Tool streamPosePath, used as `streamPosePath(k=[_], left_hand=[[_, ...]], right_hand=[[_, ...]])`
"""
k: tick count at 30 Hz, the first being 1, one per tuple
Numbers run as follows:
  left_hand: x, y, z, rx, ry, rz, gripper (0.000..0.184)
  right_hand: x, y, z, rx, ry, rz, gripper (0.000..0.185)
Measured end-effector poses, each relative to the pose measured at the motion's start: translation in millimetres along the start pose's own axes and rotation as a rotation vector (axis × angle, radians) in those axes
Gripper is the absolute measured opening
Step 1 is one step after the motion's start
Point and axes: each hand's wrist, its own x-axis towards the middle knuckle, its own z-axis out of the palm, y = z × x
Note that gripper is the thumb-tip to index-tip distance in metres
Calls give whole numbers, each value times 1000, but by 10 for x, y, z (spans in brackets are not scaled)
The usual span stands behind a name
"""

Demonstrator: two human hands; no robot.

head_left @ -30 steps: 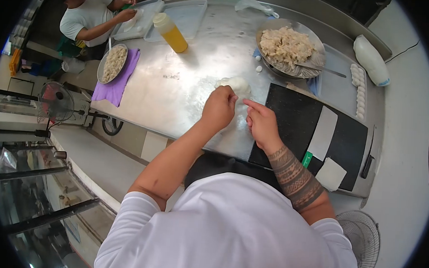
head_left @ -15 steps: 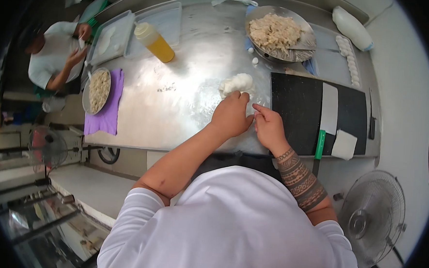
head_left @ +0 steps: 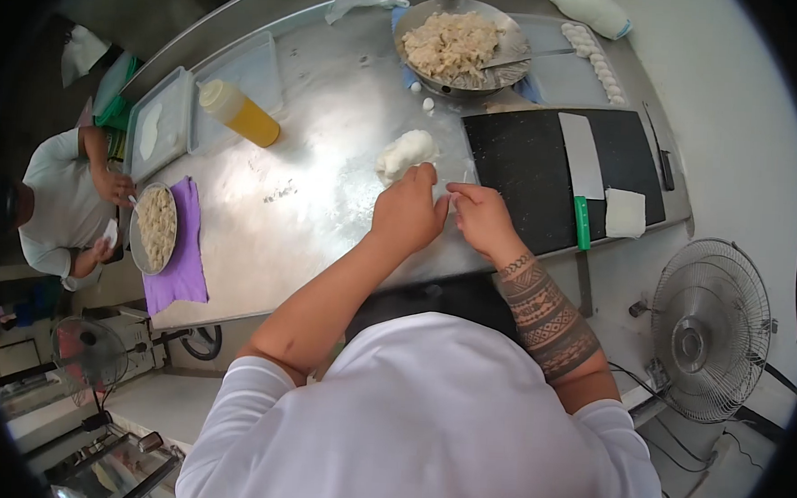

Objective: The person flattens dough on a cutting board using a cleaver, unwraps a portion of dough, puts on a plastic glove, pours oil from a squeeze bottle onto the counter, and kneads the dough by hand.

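Note:
A lump of white dough lies on the steel table, just beyond my left hand. That hand's thumb and index finger point toward my right hand, and its fingertips are near the dough's lower edge. My right hand is beside it to the right, index finger extended toward the left hand, the other fingers curled. Whatever may be between the two sets of fingertips is too small to make out. The black board is to the right, with a cleaver and a folded white cloth on it.
A large bowl of filling stands at the back, beside a tray of dough balls. An oil bottle stands left, near clear trays. A co-worker is by a smaller bowl on purple cloth. Fans stand at both sides.
The view has turned, shifting the table's objects leftward. My hands have moved slightly apart from the dough. The co-worker's hand has moved from the trays to the smaller bowl.

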Motion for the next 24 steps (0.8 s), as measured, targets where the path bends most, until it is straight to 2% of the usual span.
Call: streamPosePath(k=[2, 5, 8, 11, 12, 14, 16, 17, 19, 20, 21, 24], left_hand=[[-3, -13, 73, 107, 30, -53, 17], [47, 11, 144, 190, 20, -83, 17], [37, 87, 165, 132, -6, -47, 19], [-81, 237, 186, 82, 24, -60, 18], [-128, 310, 173, 59, 48, -86, 18], [-208, 419, 143, 64, 60, -164, 13], [-267, 512, 109, 28, 84, -114, 10], [-304, 551, 92, 12, 97, -94, 10], [-417, 629, 80, 14, 59, 124, 6], [-503, 670, 89, 14, 34, 226, 6], [-577, 727, 120, 40, 41, 214, 7], [-647, 822, 210, 93, 72, 219, 16]], right_hand=[[47, -44, -56, 284, -107, 198, 31], [196, 45, -176, 538, -330, 409, 37], [357, 284, -41, 954, -320, 402, 41], [270, 298, 48, 1113, -290, 394, 41], [290, 488, 106, 1095, -432, 352, 39], [166, 481, 69, 1025, -534, 350, 39], [54, 224, -37, 902, -573, 409, 38], [57, 179, -89, 765, -572, 354, 40], [112, 188, -185, 502, -571, 240, 46], [161, 229, -223, 532, -570, 249, 58], [110, 100, -364, 598, -583, 271, 67], [5, 155, -370, 901, -567, 433, 66]])
